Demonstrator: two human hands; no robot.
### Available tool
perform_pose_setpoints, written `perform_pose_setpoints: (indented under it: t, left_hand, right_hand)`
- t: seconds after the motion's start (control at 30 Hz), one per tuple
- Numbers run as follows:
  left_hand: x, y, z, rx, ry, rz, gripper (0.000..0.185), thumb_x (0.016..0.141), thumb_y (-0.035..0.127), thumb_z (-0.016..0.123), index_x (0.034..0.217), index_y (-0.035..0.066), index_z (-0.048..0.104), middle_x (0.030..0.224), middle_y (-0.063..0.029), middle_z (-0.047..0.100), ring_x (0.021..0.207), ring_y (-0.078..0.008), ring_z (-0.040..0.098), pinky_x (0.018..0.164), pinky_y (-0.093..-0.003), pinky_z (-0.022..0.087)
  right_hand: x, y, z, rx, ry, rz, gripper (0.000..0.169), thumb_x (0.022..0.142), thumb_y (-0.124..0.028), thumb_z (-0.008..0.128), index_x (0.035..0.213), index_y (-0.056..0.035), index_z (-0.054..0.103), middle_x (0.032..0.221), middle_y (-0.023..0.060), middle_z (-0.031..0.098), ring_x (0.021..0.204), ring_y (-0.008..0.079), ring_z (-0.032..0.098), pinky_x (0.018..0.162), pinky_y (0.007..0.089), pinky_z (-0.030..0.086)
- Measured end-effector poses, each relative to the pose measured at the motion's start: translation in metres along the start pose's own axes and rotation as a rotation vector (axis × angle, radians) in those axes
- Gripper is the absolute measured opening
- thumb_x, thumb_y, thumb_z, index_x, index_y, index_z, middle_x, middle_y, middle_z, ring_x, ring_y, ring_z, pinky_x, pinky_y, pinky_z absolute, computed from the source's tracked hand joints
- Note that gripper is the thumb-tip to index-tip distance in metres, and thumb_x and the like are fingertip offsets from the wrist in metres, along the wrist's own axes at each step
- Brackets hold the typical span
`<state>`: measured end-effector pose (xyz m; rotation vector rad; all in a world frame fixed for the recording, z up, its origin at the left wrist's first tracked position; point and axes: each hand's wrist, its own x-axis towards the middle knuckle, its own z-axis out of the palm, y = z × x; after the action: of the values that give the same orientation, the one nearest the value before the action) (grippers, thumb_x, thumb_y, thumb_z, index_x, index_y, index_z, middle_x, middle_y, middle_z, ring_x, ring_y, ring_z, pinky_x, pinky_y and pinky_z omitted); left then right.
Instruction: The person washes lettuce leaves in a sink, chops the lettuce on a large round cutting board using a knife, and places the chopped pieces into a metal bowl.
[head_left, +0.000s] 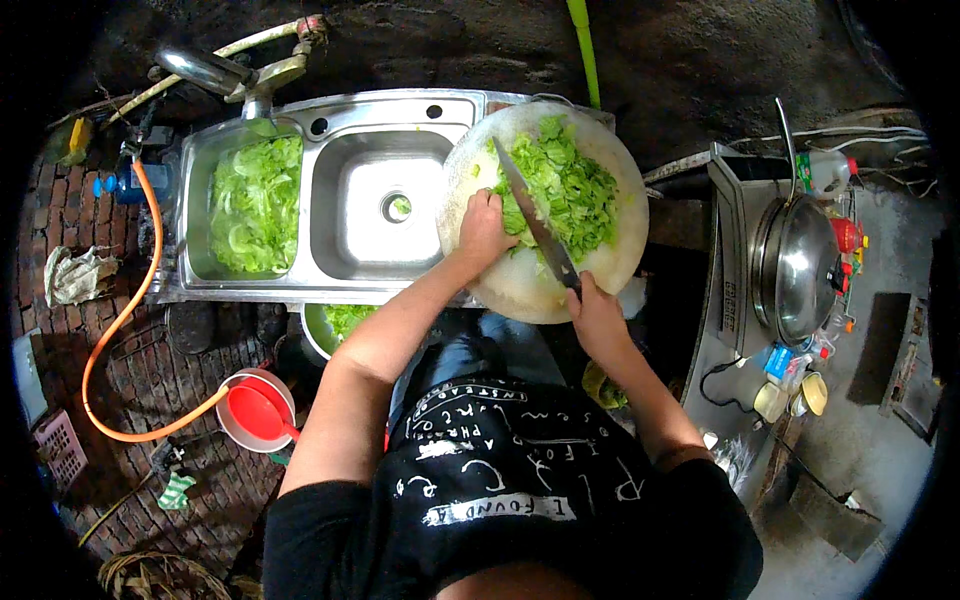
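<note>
A round cutting board (510, 292) sits at the right end of the steel sink unit. Chopped leafy greens (574, 195) are heaped on it. My right hand (598, 315) grips the dark handle of a kitchen knife (536, 217), whose blade slants up and left across the greens. My left hand (486, 229) rests at the left edge of the heap, fingers curled against the leaves, left of the blade. Whether it pinches any leaves is hard to make out.
The left sink basin (196, 247) holds pale green leaves in water; cut bits lie in the right basin's drain (397, 207). Below stands a bowl of greens (345, 319). An orange hose (94, 360) runs into a bucket (255, 444) with a red dipper. Right, a lidded wok (806, 270) stands on a stove.
</note>
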<state>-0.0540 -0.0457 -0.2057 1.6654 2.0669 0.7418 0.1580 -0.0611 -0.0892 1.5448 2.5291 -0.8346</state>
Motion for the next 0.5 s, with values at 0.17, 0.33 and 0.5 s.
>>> perform_pose_setpoints:
  t: [0.17, 0.33, 0.5]
  left_hand:
    - [-0.008, 0.003, 0.012, -0.121, -0.009, -0.114, 0.071, 0.050, 0.010, 0.080, 0.108, -0.007, 0.044, 0.111, -0.0236, 0.043, 0.105, -0.0385, 0.043, 0.093, -0.0394, 0.038]
    - [-0.038, 0.006, -0.001, -0.218, 0.164, 0.028, 0.069, 0.057, 0.009, 0.075, 0.116, -0.001, 0.040, 0.120, -0.0275, 0.037, 0.115, -0.0419, 0.035, 0.098, -0.0446, 0.033]
    - [-0.041, -0.018, 0.013, -0.336, 0.193, 0.151, 0.031, 0.067, -0.002, 0.062, 0.094, 0.000, 0.049, 0.105, -0.0165, 0.047, 0.103, -0.0355, 0.045, 0.089, -0.0404, 0.039]
  right_hand:
    - [-0.009, -0.003, 0.015, -0.069, -0.115, 0.085, 0.022, 0.086, -0.018, 0.046, 0.101, -0.0018, 0.043, 0.077, 0.0229, 0.060, 0.071, 0.0418, 0.059, 0.064, 0.0501, 0.048]
    - [-0.002, 0.015, 0.031, -0.157, -0.130, 0.076, 0.022, 0.085, -0.017, 0.050, 0.099, -0.0014, 0.043, 0.072, 0.0223, 0.059, 0.068, 0.0412, 0.059, 0.062, 0.0503, 0.047]
    - [0.013, 0.017, 0.039, -0.083, -0.127, 0.061, 0.023, 0.085, -0.018, 0.051, 0.098, -0.0009, 0.043, 0.071, 0.0219, 0.059, 0.067, 0.0413, 0.058, 0.062, 0.0500, 0.046]
